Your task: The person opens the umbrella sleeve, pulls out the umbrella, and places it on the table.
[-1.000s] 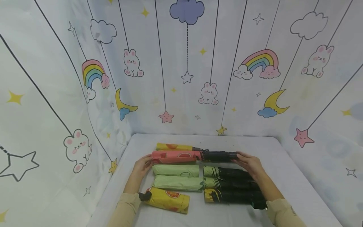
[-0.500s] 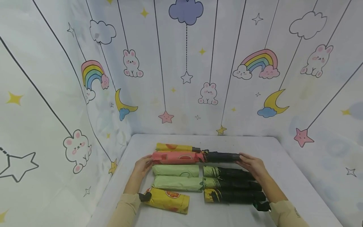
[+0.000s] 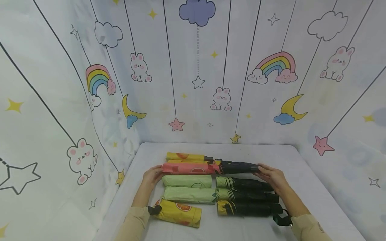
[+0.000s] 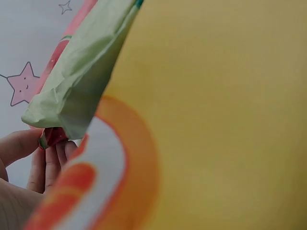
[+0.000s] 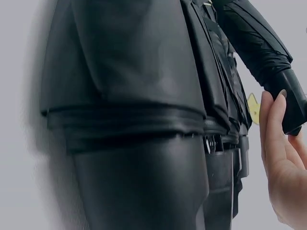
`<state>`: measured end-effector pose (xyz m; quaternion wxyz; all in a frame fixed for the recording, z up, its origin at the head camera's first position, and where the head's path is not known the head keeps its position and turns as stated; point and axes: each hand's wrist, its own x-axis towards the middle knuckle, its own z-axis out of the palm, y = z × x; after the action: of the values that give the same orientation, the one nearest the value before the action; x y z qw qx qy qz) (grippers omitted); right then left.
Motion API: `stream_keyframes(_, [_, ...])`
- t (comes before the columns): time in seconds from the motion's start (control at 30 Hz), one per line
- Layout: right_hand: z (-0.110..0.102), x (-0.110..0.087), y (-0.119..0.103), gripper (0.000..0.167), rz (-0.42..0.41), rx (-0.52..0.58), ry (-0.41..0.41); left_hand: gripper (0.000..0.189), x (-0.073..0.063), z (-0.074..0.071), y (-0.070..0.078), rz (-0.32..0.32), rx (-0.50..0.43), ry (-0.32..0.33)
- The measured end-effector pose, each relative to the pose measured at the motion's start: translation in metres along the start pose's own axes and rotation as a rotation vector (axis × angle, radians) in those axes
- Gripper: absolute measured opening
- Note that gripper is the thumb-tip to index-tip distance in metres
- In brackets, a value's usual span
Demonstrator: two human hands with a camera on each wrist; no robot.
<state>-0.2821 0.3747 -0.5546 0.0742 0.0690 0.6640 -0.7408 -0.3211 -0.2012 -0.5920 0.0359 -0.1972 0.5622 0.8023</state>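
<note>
My left hand (image 3: pixel 152 176) pinches the left end of a pink watermelon-print umbrella sleeve (image 3: pixel 187 168), between thumb and fingers in the left wrist view. A folded black umbrella (image 3: pixel 239 167) with a pink-patterned end lies in line with the sleeve's right end. My right hand (image 3: pixel 274 176) holds its black handle (image 5: pixel 288 96) by the tip. Whether the umbrella's end is still inside the sleeve is hard to tell. Nearer lie two pale green sleeves (image 3: pixel 190 194) and a yellow orange-print sleeve (image 3: pixel 179 213). Right of them are three folded dark umbrellas (image 3: pixel 253 195).
Behind the pink sleeve lies a yellow fruit-print item (image 3: pixel 185 156) with a dark end, partly hidden. A dark wrist strap (image 3: pixel 281 220) sits by the right sleeve cuff. The white table (image 3: pixel 241 231) is enclosed by cartoon-printed cloth walls (image 3: pixel 193 110).
My right hand has moved to the right with the black umbrella, so more of its pink-patterned end shows. The left hand and sleeve have barely shifted.
</note>
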Motion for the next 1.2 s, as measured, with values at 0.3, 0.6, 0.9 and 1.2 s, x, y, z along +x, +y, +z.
stream_keyframes(0.3, [-0.014,-0.005,0.003,0.072,0.005,-0.006,-0.007,0.046,-0.002,0.003,-0.002,0.035,0.004,-0.015])
stream_keyframes(0.6, [-0.024,-0.009,0.005,0.067,-0.001,0.033,-0.031,0.048,-0.001,0.003,-0.003,0.041,0.093,0.001])
stream_keyframes(0.9, [-0.03,-0.006,0.006,0.07,0.022,-0.009,0.005,0.049,-0.002,0.005,-0.001,0.001,0.065,-0.013])
stream_keyframes(1.2, [-0.04,-0.012,0.017,0.056,-0.114,-0.177,-0.08,0.045,-0.002,0.007,-0.002,0.004,0.03,0.01])
